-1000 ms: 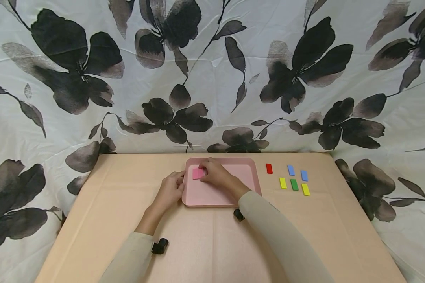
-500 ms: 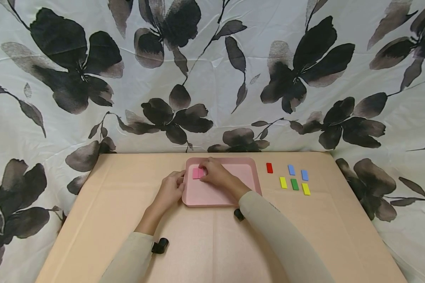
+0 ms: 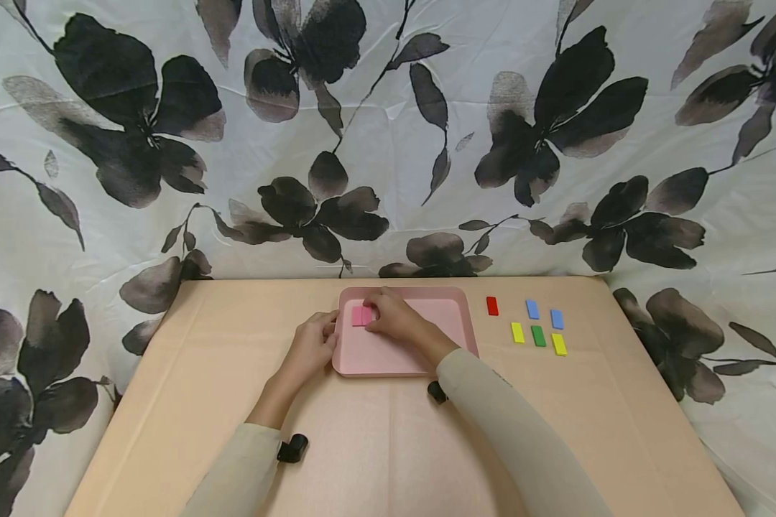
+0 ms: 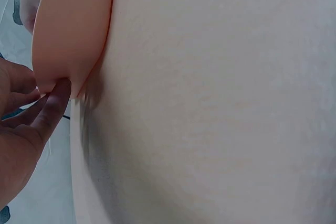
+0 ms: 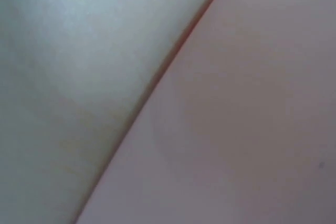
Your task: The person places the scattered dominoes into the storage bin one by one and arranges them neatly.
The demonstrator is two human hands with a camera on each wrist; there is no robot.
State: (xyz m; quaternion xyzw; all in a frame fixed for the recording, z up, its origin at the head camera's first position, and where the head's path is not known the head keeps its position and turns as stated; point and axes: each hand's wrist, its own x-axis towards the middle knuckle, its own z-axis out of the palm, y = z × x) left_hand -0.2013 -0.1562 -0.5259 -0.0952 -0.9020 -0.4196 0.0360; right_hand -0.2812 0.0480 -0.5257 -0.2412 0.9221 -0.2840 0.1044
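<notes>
From the head view, I see the left hand [image 3: 313,343] at the near-left side of a shallow, pink, rounded rectangular tray [image 3: 433,330]. Inside, toward its left end, the right hand [image 3: 397,316] seems to pinch a small, flat, bright pink tile [image 3: 367,314] between thumb and fingers, against a matching pink tile [image 3: 357,316]. I'd keep that pinch light and the edges level, so neither skews.

In the left wrist view, the left hand grips the tray's wall; steady pressure, without lifting, should stop it sliding.

The right wrist view shows tray edge and tabletop [image 5: 68,103], no fingers.
</notes>
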